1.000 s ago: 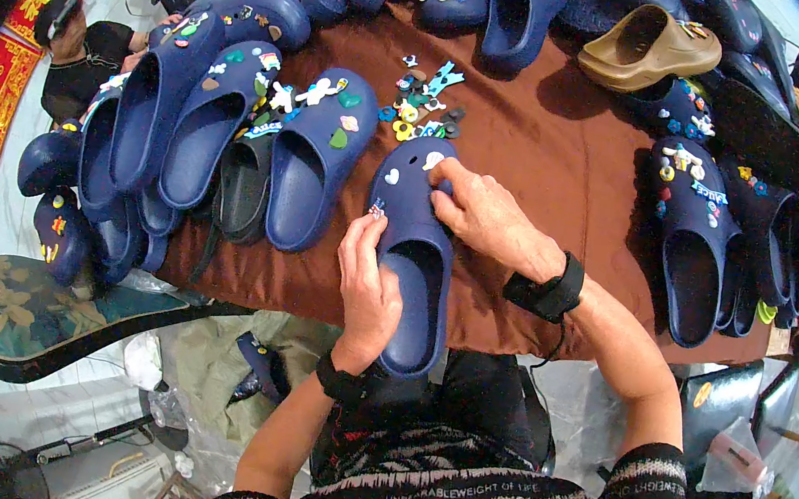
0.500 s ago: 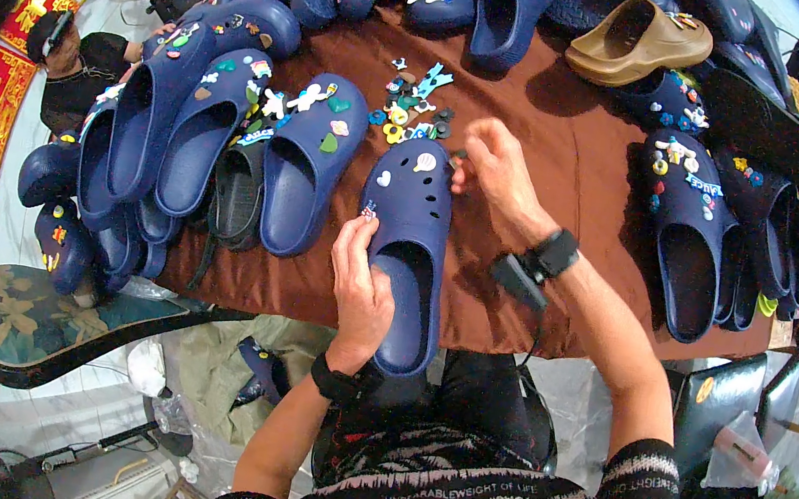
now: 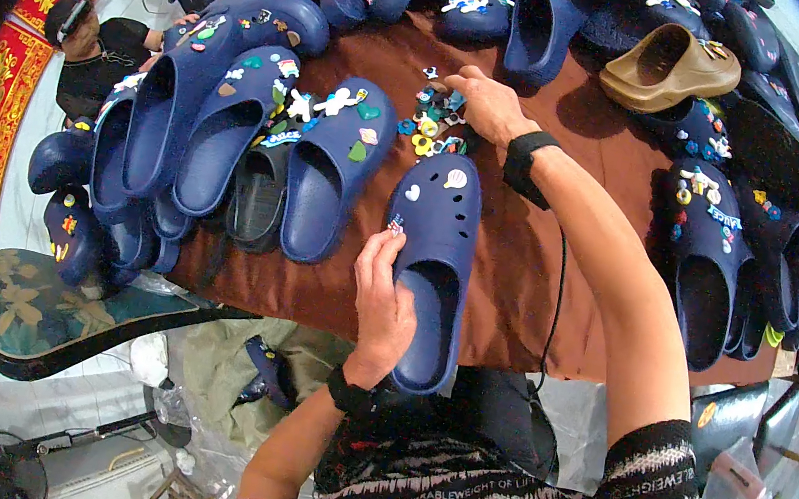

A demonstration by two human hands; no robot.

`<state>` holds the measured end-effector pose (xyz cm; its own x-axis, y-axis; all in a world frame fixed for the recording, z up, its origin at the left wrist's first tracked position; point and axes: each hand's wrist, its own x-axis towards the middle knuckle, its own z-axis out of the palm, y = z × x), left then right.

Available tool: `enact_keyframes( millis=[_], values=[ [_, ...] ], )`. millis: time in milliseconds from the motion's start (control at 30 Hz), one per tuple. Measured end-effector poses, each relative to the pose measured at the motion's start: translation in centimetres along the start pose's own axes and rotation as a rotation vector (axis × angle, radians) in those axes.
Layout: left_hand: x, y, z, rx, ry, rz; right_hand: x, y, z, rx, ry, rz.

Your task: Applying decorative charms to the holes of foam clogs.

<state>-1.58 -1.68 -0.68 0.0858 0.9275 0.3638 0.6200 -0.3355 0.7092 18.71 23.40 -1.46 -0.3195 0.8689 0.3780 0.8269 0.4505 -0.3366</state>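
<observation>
Count: 10+ blue clogs (image 3: 434,216), overlapping; 1 tan clog (image 3: 686,80), table (image 3: 596,139) far-right; 2 hands (image 3: 385,300); 2 wristbands (image 3: 528,163).

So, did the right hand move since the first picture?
Yes, the right hand moved forward, off the held clog to the charm pile beyond its toe.

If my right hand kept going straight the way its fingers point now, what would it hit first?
Your right hand would most likely meet the upper end of the pile of small colourful charms; depth is unclear, so it may be touching them now.
</observation>
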Motion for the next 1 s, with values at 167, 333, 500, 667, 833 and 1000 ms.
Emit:
enact_keyframes(
  millis=[167,333,500,667,833,1000],
  values=[
    [-0.1,0.1,0.2,-0.029,-0.002,0.003,1.7,0.9,0.8,-0.259,-0.192,0.048],
    [-0.1,-0.1,-0.1,-0.016,0.005,0.009,-0.2,0.6,-0.5,-0.122,-0.162,0.04],
    [-0.1,0.1,-0.3,0.002,0.005,0.044,-3.1,1.0,-3.5,-0.044,-0.289,0.001],
    [-0.1,0.6,0.2,-0.017,-0.019,0.095,-5.5,2.7,-5.5,0.194,-0.092,0.23],
    [-1.5,2.6,0.8,-0.044,-0.042,0.069,-8.2,0.9,-7.8,0.53,-0.128,0.269],
    [-3.0,3.4,1.6,-0.077,-0.06,0.059,-13.0,-2.4,-10.0,0.801,-0.25,0.319]
  ],
)
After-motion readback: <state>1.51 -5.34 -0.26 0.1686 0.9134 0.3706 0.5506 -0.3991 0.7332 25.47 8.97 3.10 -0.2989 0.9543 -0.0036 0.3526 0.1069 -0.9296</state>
